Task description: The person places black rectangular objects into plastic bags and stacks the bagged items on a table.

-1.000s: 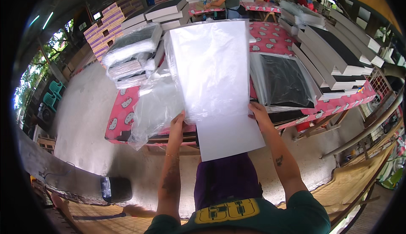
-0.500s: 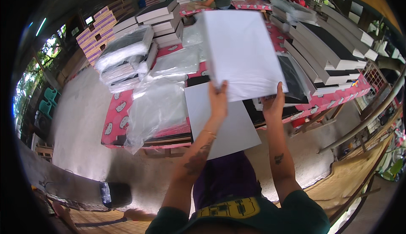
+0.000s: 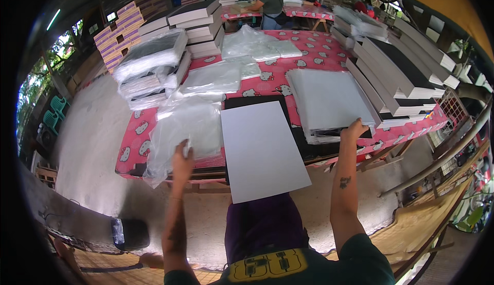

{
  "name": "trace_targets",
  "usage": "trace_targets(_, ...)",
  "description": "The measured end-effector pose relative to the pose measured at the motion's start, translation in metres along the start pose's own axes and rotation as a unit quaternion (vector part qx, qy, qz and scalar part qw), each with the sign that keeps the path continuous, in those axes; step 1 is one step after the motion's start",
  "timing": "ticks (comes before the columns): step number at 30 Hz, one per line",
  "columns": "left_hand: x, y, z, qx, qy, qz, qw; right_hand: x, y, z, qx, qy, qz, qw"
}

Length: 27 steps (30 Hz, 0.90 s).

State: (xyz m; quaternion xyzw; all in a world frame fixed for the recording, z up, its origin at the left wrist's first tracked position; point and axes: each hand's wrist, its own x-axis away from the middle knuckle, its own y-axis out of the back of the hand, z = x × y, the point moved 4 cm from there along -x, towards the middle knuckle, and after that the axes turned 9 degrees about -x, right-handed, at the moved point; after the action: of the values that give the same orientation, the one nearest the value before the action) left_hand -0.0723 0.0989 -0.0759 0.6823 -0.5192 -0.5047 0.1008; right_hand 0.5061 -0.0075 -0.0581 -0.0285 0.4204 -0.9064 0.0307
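The wrapped grey sheet (image 3: 329, 99), raised half a second ago, now lies on the right stack on the tabletop (image 3: 309, 53); right hand (image 3: 355, 129) grips its near edge, left hand (image 3: 182, 162), blurred, seemingly pinches a clear bag (image 3: 188, 130)

Grey board (image 3: 262, 151), pink cat-print tablecloth (image 3: 314, 53)

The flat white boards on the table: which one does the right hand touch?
The wrapped board on the stack at the right side; the right hand rests on its near edge. The other board, bare, lies in the middle and overhangs the table edge, untouched.
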Motion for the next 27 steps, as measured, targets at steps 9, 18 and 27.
trace_targets(9,-0.020,0.050,0.082,-0.102,0.043,-0.064,0.992,0.096,0.017,0.027,0.180,0.067,0.178,0.965)
trace_targets(18,0.004,0.023,-0.126,0.190,0.042,0.078,0.978,0.369,-0.006,-0.043,0.003,-0.567,0.463,0.681)
trace_targets(27,-0.030,0.014,-0.080,0.253,0.104,0.010,0.962,0.308,0.015,-0.049,-0.046,-0.517,0.223,0.825)
